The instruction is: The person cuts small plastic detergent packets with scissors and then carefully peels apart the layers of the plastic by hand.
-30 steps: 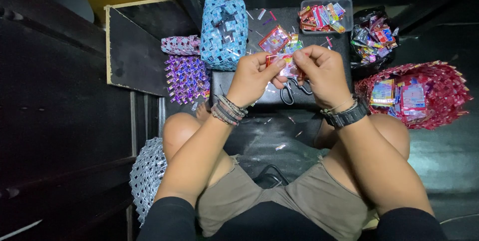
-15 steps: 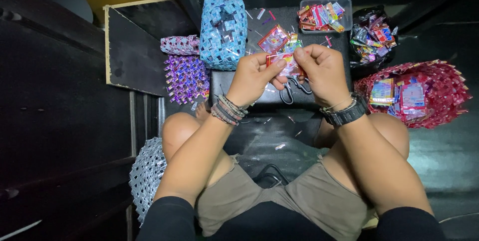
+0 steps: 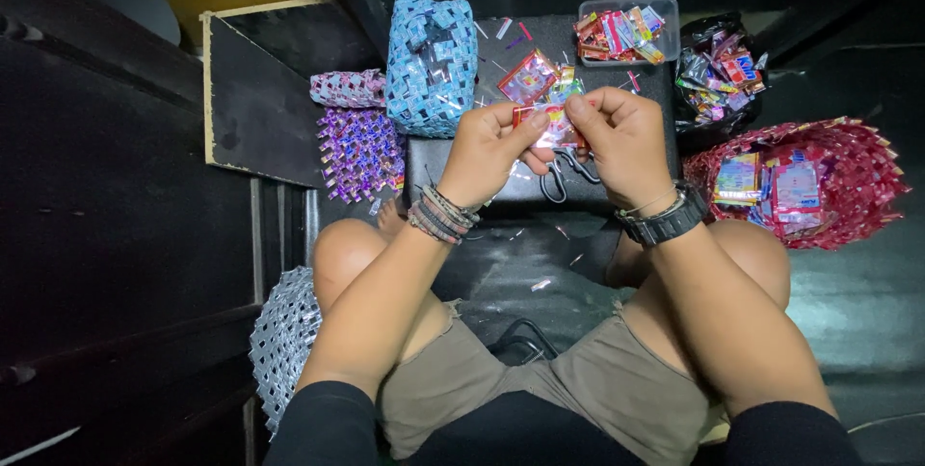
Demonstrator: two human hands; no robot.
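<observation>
A big red woven basket point(image 3: 848, 182) sits on the right. Over the black board point(image 3: 453, 172), the left hand point(image 3: 487, 153) and right hand point(image 3: 621, 143) pinch a small shiny wrapper point(image 3: 551, 124). Keeping both edges lined up should fold it neatly. The fingers hide most of it.

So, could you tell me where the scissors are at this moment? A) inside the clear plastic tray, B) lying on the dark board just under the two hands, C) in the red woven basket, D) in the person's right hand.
B: the scissors lie flat on the dark board, handles showing just below the left hand and right hand, which pinch a small red wrapper between them.
</observation>
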